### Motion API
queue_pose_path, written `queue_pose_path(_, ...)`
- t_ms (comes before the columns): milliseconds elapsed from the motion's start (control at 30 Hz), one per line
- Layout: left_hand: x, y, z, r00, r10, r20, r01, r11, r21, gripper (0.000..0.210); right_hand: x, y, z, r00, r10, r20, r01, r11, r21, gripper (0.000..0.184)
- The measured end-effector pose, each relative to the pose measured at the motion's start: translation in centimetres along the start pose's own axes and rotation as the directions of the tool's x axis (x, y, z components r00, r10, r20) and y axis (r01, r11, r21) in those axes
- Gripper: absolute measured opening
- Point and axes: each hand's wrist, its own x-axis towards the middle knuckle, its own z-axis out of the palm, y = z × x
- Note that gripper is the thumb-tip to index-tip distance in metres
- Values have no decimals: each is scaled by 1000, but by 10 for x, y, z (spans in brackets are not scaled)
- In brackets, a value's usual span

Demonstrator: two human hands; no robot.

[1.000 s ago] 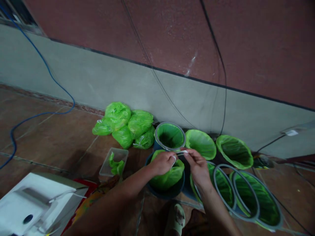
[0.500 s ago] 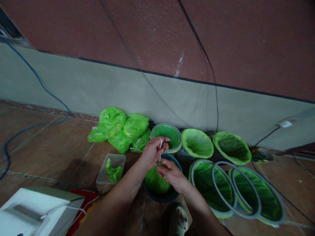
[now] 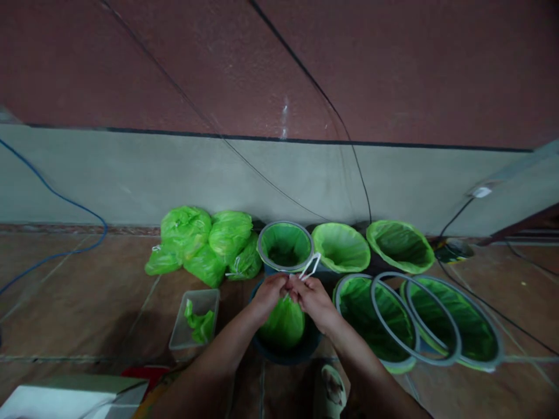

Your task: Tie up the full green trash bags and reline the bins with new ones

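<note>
My left hand and my right hand meet above a dark blue bin, both closed at the gathered neck of a green garbage bag that sits inside it. A white drawstring loops up out of my right hand. My left fingers pinch at the same neck, close against the right ones; exactly which strand they grip is hidden. Just behind my hands stands a bin with a grey rim ring, lined in green.
Several tied green bags lie against the wall at left. A clear plastic tub holds a crumpled green bag. More lined bins stand right, a loose grey ring across two. A white box is lower left.
My hands have come together and lowered onto the bag's neck. The drawstring now stands up as a loop by my right hand. The view has turned slightly.
</note>
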Motion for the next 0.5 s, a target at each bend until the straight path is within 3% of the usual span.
queue_pose_path(133,0,-5,2,990,11,142,-40,979,200,21,4,-9,-12,991,29,-130,-16,995,101,47)
queue_pose_path(200,1,-12,4,989,1,150,-50,944,327,23,7,-13,-17,980,41,-196,-12,989,147,47)
queue_pose_path(267,4,-20,6,996,-10,84,-23,923,385,24,10,-14,-21,969,39,-245,9,982,191,46)
queue_pose_path(400,9,-29,7,987,-52,-152,91,960,264,21,12,-13,-22,950,11,-313,78,960,270,44)
queue_pose_path(500,9,-29,6,971,-67,-231,123,963,238,22,11,-14,-20,940,-19,-341,135,938,319,46)
